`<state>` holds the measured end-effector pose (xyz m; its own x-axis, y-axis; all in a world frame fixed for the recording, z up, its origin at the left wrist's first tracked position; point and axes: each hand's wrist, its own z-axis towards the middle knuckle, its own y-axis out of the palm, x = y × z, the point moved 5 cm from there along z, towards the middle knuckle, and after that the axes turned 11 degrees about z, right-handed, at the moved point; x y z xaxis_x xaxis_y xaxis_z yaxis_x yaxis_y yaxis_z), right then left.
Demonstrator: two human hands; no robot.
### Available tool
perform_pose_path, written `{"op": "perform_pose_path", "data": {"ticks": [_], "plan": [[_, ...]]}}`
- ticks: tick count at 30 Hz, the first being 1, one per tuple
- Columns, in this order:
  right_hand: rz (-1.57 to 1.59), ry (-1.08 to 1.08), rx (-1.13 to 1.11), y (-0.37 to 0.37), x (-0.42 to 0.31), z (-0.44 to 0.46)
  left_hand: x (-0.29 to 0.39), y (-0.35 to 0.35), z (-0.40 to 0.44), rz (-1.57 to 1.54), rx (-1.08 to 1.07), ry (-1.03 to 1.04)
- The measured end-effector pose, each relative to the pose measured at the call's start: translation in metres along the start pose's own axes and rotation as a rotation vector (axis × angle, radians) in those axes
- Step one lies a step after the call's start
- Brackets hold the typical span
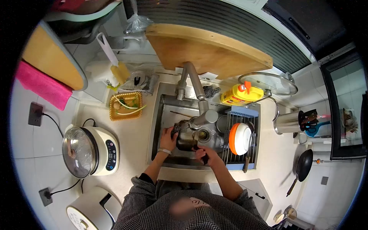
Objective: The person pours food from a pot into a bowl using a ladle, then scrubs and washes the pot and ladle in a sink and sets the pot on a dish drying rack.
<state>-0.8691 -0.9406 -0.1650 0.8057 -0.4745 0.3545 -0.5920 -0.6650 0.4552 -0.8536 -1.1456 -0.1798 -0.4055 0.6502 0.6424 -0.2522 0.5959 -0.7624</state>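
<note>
A shiny metal pot [186,140] with a dark handle [206,158] is in the sink [165,115], beneath the faucet [204,119]. My right hand [209,154] is closed around the handle at the pot's near right side. At the pot's left edge, my left hand [167,140] has its fingers bent over a dark scrubber [175,129], pressed against the metal. Part of the pot is hidden by the faucet head. Right of the pot, the drain [204,134] shows. A thin brown stick, perhaps a chopstick [181,114], lies behind the pot.
A drying rack [227,149] across the sink's right side holds an orange-and-white bowl [240,138]. Behind it stand a yellow detergent bottle [241,95] and a glass lid [270,82]. A basket of vegetables [125,106] and an electric cooker [92,150] are on the left counter.
</note>
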Motion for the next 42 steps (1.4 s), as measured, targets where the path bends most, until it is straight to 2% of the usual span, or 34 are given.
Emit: {"op": "perform_pose_path", "data": {"ticks": [2,3,7,11,13,15,16,18,19,20,21,22,24,25,27,28,30,31,33,34,36,37,39,40,42], "plan": [[0.061,-0.005,-0.144,0.011,-0.008,0.004,-0.005,-0.004,-0.002,-0.018,-0.004,-0.026],[0.154,0.15,-0.214,0.018,-0.009,0.002,-0.008,-0.006,-0.003,-0.038,-0.01,-0.048],[0.388,0.182,-0.195,0.046,-0.013,0.0,-0.014,-0.011,-0.007,0.012,0.031,-0.019],[0.38,0.219,-0.205,0.053,-0.014,0.007,-0.012,-0.02,-0.011,-0.062,0.008,-0.092],[-0.139,0.072,-0.098,0.039,-0.021,0.017,-0.006,-0.023,-0.011,-0.061,0.018,-0.091],[-0.223,0.023,-0.059,0.027,-0.013,0.012,0.008,-0.027,-0.01,-0.045,0.097,0.039],[-0.305,-0.026,-0.02,0.02,-0.009,0.009,0.015,-0.025,-0.011,-0.047,0.099,0.038],[-0.429,-0.08,-0.019,-0.004,-0.002,0.015,0.049,-0.019,-0.017,0.086,0.16,0.351],[-0.846,-0.322,0.106,-0.012,-0.003,0.017,0.057,-0.011,-0.017,0.083,0.163,0.349],[-1.259,-0.568,0.236,-0.011,-0.006,0.012,0.068,-0.002,-0.019,0.151,0.236,0.454],[-1.26,-0.569,0.239,-0.016,-0.002,0.007,0.075,0.006,-0.021,0.221,0.307,0.56],[-1.278,-0.629,0.22,-0.012,0.003,-0.002,0.071,0.017,-0.007,0.218,0.312,0.562],[-1.289,-0.68,0.212,-0.009,0.012,-0.018,0.051,0.04,0.034,0.27,0.167,0.284],[-1.347,-0.663,0.23,-0.01,0.017,-0.023,0.051,0.036,0.046,0.266,0.16,0.286],[-1.424,-0.658,0.254,-0.008,0.007,-0.031,0.045,0.046,0.069,0.06,-0.332,-0.008],[-1.432,-0.682,0.23,-0.009,0.004,-0.03,0.051,0.048,0.06,0.061,-0.334,-0.004],[-1.43,-0.706,0.198,-0.018,-0.004,-0.021,0.072,0.054,0.019,0.229,-0.193,0.313],[-1.443,-0.72,0.219,-0.026,-0.015,-0.013,0.073,0.059,0.004,0.232,-0.189,0.312],[-1.46,-0.738,0.235,-0.029,-0.028,-0.007,0.086,0.048,-0.018,0.158,0.287,0.582],[-1.517,-0.769,0.243,-0.03,-0.032,-0.009,0.087,0.05,-0.005,0.154,0.288,0.584],[-1.566,-0.789,0.266,-0.031,-0.025,-0.02,0.067,0.057,0.041,-0.363,0.071,0.11],[-1.536,-0.728,0.249,-0.021,-0.011,-0.032,0.065,0.054,0.054,-0.367,0.072,0.111],[-1.463,-0.635,0.226,-0.02,-0.009,-0.04,0.065,0.059,0.067,-0.1,-0.229,0.185],[-1.459,-0.638,0.22,-0.022,-0.013,-0.037,0.07,0.057,0.056,-0.095,-0.228,0.19],[-1.599,-0.672,0.291,-0.024,-0.023,-0.035,0.082,0.07,0.008,0.24,-0.462,0.33]]}}
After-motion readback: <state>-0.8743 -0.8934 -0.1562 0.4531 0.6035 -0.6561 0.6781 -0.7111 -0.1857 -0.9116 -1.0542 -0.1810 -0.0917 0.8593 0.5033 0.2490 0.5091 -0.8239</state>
